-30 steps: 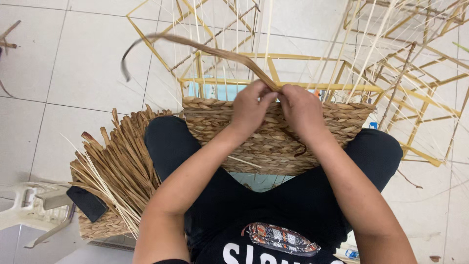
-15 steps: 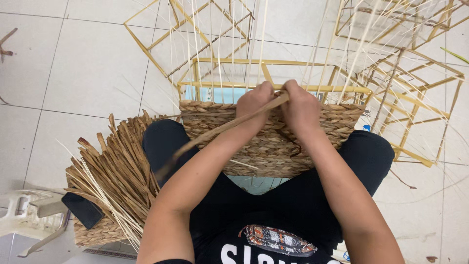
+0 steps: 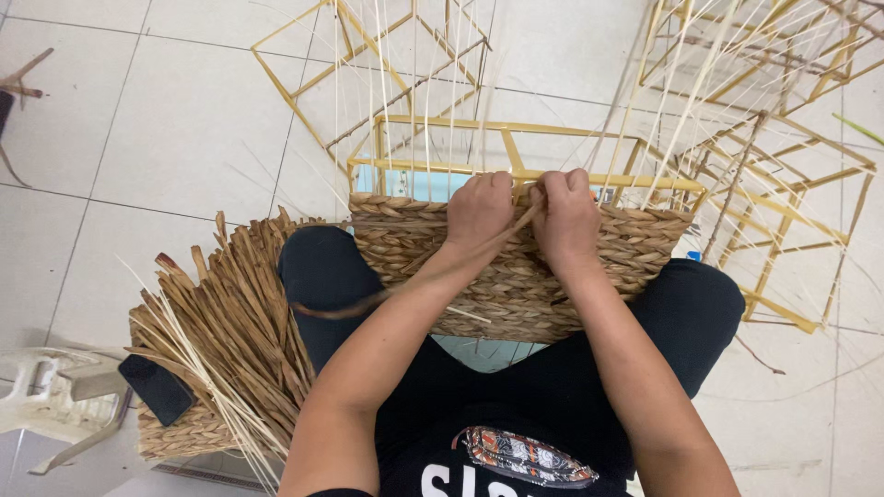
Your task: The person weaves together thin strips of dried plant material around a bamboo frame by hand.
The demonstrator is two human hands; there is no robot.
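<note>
Landmark for all positions: half-woven basket (image 3: pixel 516 267), resting across the person's lap, woven wall facing the camera.

Far left of basket: white plastic chair (image 3: pixel 46 405), part in view, low in frame. Next right: bundle of dried flat reeds (image 3: pixel 230 322) fanned on the tiled floor (image 3: pixel 166 138), touching the person's left knee; thin pale splints lie over it. A dark phone-like slab (image 3: pixel 157 388) sits on the bundle's lower left edge. Under the bundle, a woven piece shows; can't tell what it is.

Left hand (image 3: pixel 479 210): at basket's top rim, left of centre, fingers curled down over the weave, clenched on the brown strand (image 3: pixel 405 287). Strand runs from between the two hands, down-left along the left forearm, loose end near the left knee.

Right hand (image 3: pixel 566 213): just right of left hand, nearly touching it, also at top rim. Fingers folded tight; thumb side pinches the same strand's upper end against the weave.

Basket frame: yellow metal rails (image 3: pixel 442 170) stand above the woven part, thin pale uprights rising past them.

Behind and right of basket: several bare yellow wire frames (image 3: pixel 792 184), stacked loosely, with pale splints across.
</note>
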